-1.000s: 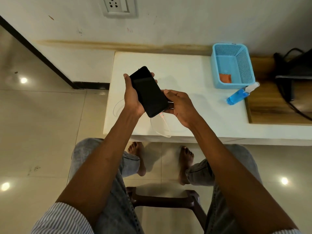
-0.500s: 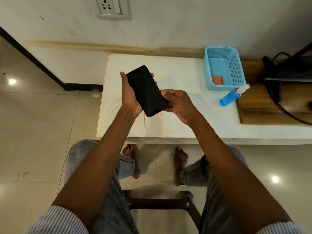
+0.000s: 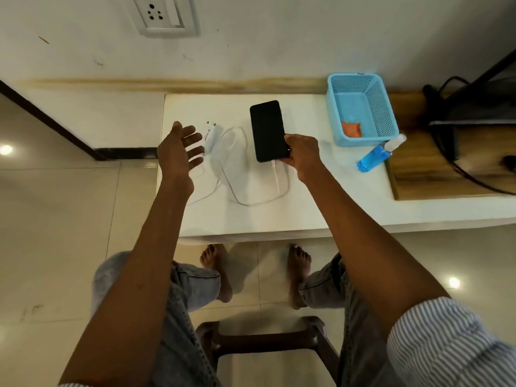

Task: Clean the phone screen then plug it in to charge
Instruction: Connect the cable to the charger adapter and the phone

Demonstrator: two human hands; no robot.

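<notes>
While I sit at the white table [image 3: 321,196], my right hand [image 3: 303,152] grips the black phone [image 3: 268,129] by its lower corner, low over the tabletop, the white cable [image 3: 275,177] plugged into its base. My left hand [image 3: 180,150] is spread wide, empty, just beside the white charger adapter [image 3: 210,135]. Next, I judge, I should lay the phone flat, then carry the adapter to the wall socket [image 3: 163,13] without dragging the cable. A moment ago both hands held the phone up.
</notes>
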